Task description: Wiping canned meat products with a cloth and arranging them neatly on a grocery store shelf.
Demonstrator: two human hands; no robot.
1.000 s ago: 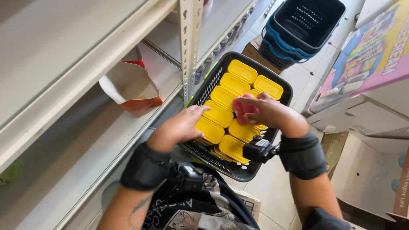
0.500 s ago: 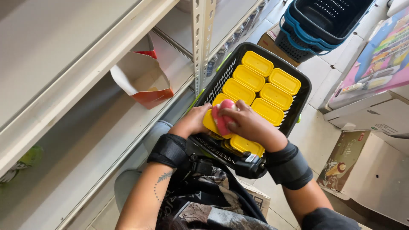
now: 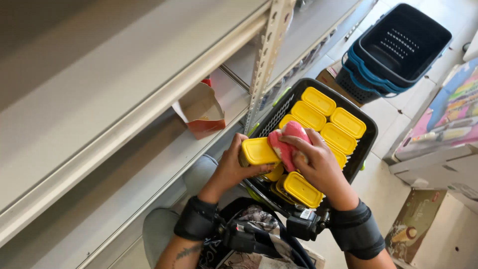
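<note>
My left hand [image 3: 230, 167] grips a small container with a yellow lid [image 3: 259, 151], lifted just above the near left corner of a black basket [image 3: 366, 144]. Against that container's right side my right hand [image 3: 318, 167] presses a pink and white cloth [image 3: 285, 142]. Several more yellow-lidded containers [image 3: 339, 138] lie in rows inside the basket, and one [image 3: 302, 189] sits below my right wrist. Both wrists wear black bands.
Grey metal shelves run along the left with a perforated upright [image 3: 266, 55]. An open red and brown carton [image 3: 200, 110] lies on the lower shelf. Stacked blue baskets [image 3: 393, 47] stand on the tiled floor at the upper right, with cardboard boxes [image 3: 438, 149] at the right.
My left hand has lifted one yellow-lidded container out of the basket. My right hand with the cloth has moved onto its side. The view has shifted slightly.
</note>
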